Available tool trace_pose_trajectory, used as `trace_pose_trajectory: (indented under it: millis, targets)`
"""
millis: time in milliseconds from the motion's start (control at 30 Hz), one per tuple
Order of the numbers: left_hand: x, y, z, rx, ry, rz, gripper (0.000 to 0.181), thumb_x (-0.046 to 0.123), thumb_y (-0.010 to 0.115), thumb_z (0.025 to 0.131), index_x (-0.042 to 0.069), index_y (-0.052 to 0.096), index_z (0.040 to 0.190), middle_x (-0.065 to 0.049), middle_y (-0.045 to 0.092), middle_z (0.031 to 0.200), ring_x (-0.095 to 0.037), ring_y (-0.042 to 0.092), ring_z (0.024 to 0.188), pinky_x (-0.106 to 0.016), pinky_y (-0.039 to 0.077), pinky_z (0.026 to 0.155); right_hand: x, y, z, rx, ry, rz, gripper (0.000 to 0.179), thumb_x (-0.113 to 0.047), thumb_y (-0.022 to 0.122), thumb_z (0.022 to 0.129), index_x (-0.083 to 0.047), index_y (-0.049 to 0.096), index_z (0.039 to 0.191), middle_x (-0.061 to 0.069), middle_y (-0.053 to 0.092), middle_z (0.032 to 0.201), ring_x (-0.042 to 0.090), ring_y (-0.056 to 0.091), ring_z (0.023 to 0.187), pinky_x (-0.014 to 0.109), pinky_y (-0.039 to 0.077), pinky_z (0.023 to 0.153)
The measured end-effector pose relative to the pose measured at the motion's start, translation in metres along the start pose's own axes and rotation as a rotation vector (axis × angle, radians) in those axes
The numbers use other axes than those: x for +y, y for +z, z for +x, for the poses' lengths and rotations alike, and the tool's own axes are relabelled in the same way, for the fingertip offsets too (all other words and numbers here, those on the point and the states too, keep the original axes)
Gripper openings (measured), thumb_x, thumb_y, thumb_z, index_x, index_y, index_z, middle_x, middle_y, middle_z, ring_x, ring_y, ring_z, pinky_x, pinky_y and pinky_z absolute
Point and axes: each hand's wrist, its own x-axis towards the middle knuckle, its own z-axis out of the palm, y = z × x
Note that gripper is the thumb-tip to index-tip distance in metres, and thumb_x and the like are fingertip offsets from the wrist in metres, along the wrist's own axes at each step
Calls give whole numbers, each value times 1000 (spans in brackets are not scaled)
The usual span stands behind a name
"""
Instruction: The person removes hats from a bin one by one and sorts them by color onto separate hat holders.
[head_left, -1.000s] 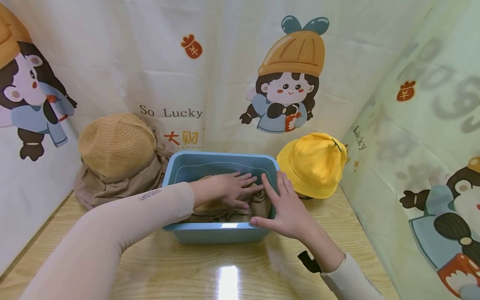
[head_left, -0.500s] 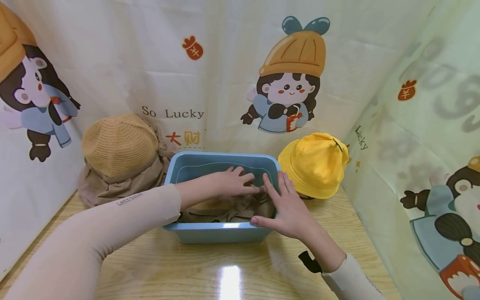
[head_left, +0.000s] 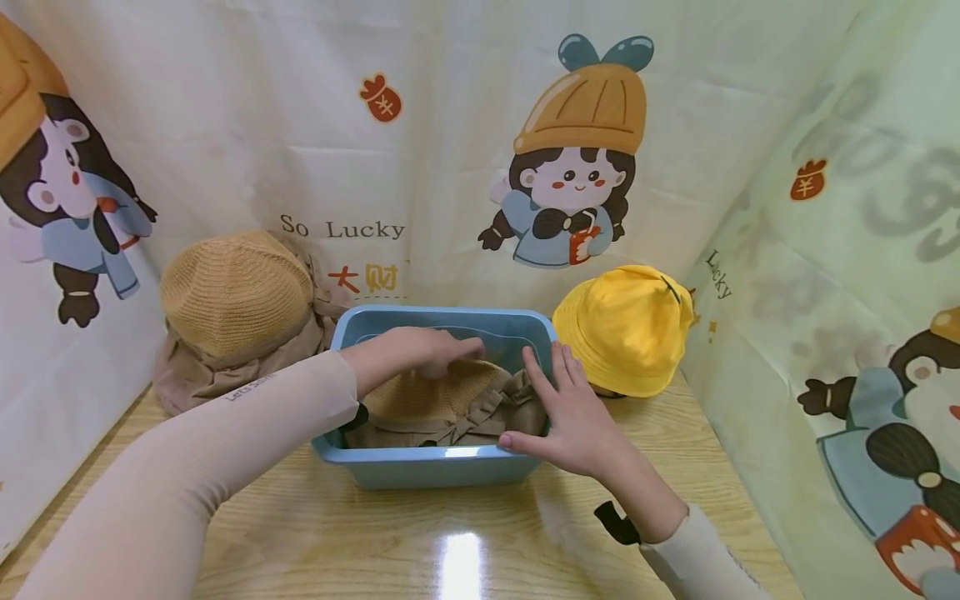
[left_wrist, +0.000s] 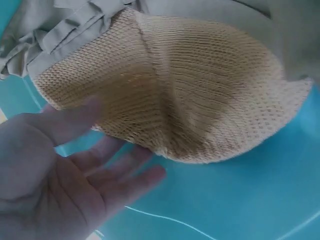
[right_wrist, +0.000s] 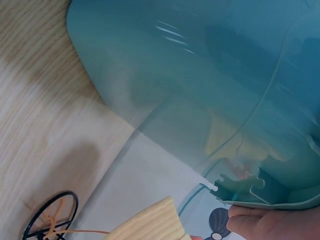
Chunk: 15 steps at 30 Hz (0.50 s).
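A blue plastic bin (head_left: pixel 442 475) stands on the table with a straw hat (head_left: pixel 423 400) inside, its brown cloth brim and bow toward the front right. My left hand (head_left: pixel 412 346) reaches into the bin at the back edge of the hat's crown. In the left wrist view, that hand (left_wrist: pixel 75 185) has its thumb over the knitted crown (left_wrist: pixel 205 85) and loosely bent fingers at and below its edge. My right hand (head_left: pixel 577 425) rests on the bin's right end with straight, spread fingers, its thumb at the front rim. Part of it (right_wrist: pixel 280 222) shows against the bin wall (right_wrist: pixel 175 75).
Left of the bin sits another straw hat (head_left: pixel 236 292) with a brown cloth brim. A yellow bucket hat (head_left: pixel 630 329) stands at the right; in the right wrist view a black wire stand (right_wrist: pixel 50 220) shows. Printed curtains (head_left: pixel 450 150) enclose the wooden table (head_left: pixel 360 542).
My left hand has drawn back leftward from over the hat's right side to the crown's back edge, uncovering the crown and bow. My right hand has stayed on the bin's end.
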Motion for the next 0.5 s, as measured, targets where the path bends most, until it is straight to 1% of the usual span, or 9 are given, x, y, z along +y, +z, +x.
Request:
trace_pose_trajectory:
  millis: [67, 133, 200, 300, 333, 367, 400, 467, 500]
  targets:
    - [-1, 0, -1, -6, -17, 10, 66, -7, 52, 97, 37, 33, 144, -8, 63, 111, -20, 56, 81, -35, 45, 77, 0, 1, 1, -1, -3, 0, 113, -84, 55, 77, -32, 0, 161, 21, -2, 166, 41, -1, 153, 62, 22, 117]
    - [-2, -1, -1, 5, -28, 36, 67, -9, 51, 96, 33, 33, 146, -9, 63, 110, -19, 55, 83, -34, 45, 76, 1, 1, 1, -2, -6, -4, 112, -83, 56, 77, -32, 0, 160, 21, -2, 166, 41, -1, 153, 62, 22, 117]
    - [-2, -2, -1, 15, -26, 88, 61, -8, 53, 96, 25, 38, 145, -8, 63, 113, -19, 55, 87, -34, 45, 77, 1, 1, 1, -3, -5, -1, 112, -82, 56, 77, -33, 0, 160, 21, -2, 166, 41, -1, 153, 62, 21, 117]
    - [-2, -4, -1, 15, -2, 165, 37, -1, 50, 101, 10, 51, 136, -11, 63, 116, -22, 56, 97, -36, 46, 82, 1, 2, 1, -5, 0, 4, 112, -83, 55, 78, -33, -1, 160, 21, -3, 166, 41, -1, 153, 62, 21, 117]
    - [-2, -5, -1, 14, 7, 187, 34, 2, 49, 102, 9, 53, 135, -11, 61, 120, -23, 56, 104, -37, 45, 85, 1, 2, 1, -7, 3, 6, 112, -83, 55, 78, -33, -1, 160, 21, -3, 166, 41, -2, 153, 62, 21, 117]
    - [-1, -6, -1, 17, 13, 194, 32, 4, 48, 103, 10, 55, 133, -12, 60, 124, -25, 56, 109, -38, 46, 88, 1, 1, 1, -8, 5, 7, 112, -84, 54, 78, -33, -1, 160, 21, -3, 166, 41, -1, 153, 62, 21, 117]
    - [-1, -7, -2, 15, 13, 187, 30, 6, 46, 103, 11, 55, 132, -13, 59, 125, -26, 55, 111, -39, 45, 89, 1, 1, 1, -9, 6, 8, 112, -84, 54, 77, -33, -2, 160, 20, -3, 166, 41, -2, 153, 62, 21, 117]
    - [-1, -9, -4, 28, 21, 166, 27, 9, 44, 105, 14, 54, 129, -11, 59, 123, -27, 55, 112, -40, 46, 89, 1, 1, 1, -11, 8, 7, 113, -86, 51, 77, -32, -2, 160, 20, -3, 166, 40, -2, 153, 61, 21, 118]
    - [-1, -11, -6, 41, 29, 145, 26, 11, 46, 105, 15, 54, 129, -10, 59, 121, -26, 56, 110, -40, 47, 89, 1, 1, 0, -12, 8, 9, 113, -87, 51, 77, -31, -2, 160, 20, -3, 166, 40, -2, 153, 61, 21, 118]
